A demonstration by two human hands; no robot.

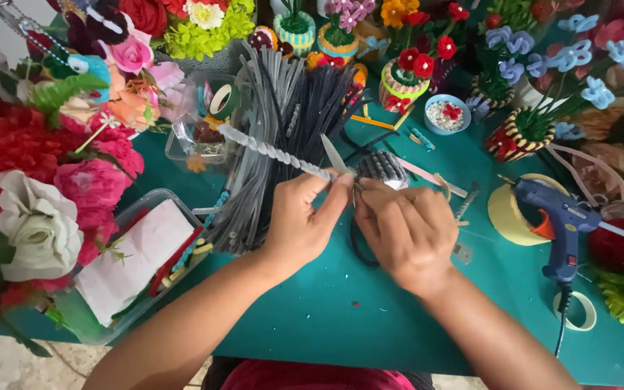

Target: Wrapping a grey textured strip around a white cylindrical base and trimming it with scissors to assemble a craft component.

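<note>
- A twisted silver-grey pipe-cleaner rod (276, 153) is pinched at its near end by the left hand (301, 217), above the teal table (341, 310).
- The right hand (406, 227) is closed on thin dark stems (357, 189) beside it.
- The rod is judged light, bendable and fuzzy; it is best gripped near the working end.

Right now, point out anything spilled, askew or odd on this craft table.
Small pale scraps speckle the teal table below both hands, like trimmings. The blue glue gun rests tilted against a tape roll. Nothing looks damaged.
</note>
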